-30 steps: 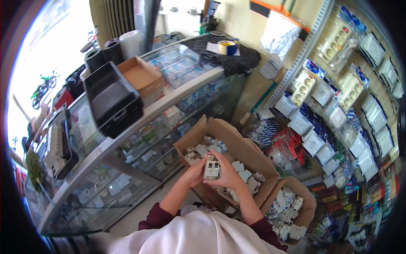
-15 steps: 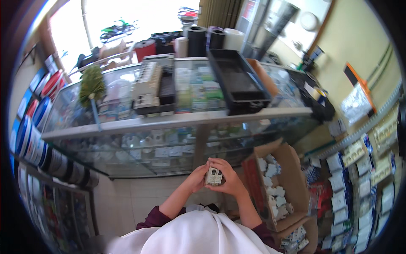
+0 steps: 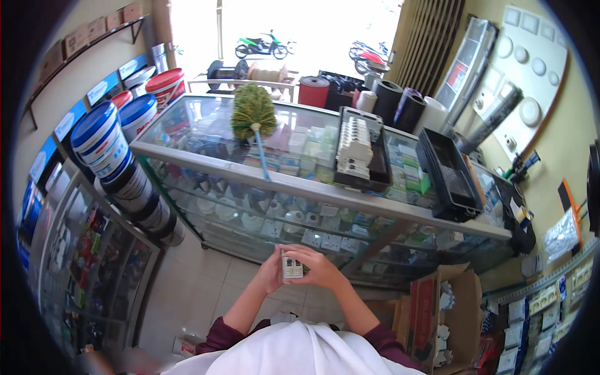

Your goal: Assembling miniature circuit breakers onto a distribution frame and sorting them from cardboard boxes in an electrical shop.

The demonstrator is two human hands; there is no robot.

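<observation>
Both hands raised together at chest height: left hand (image 3: 273, 275), right hand (image 3: 320, 269), fingers curled inward, forearms converging.

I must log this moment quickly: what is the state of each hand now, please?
Left hand: closed on the left side of the small white packaged item.
Right hand: closed on the same item, from the right and top.

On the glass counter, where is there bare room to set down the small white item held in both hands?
Bare glass lies between the green duster and the white-item tray. Rightward it's crowded: empty black tray, dark rolls behind. Both hands hold the white item.
</observation>
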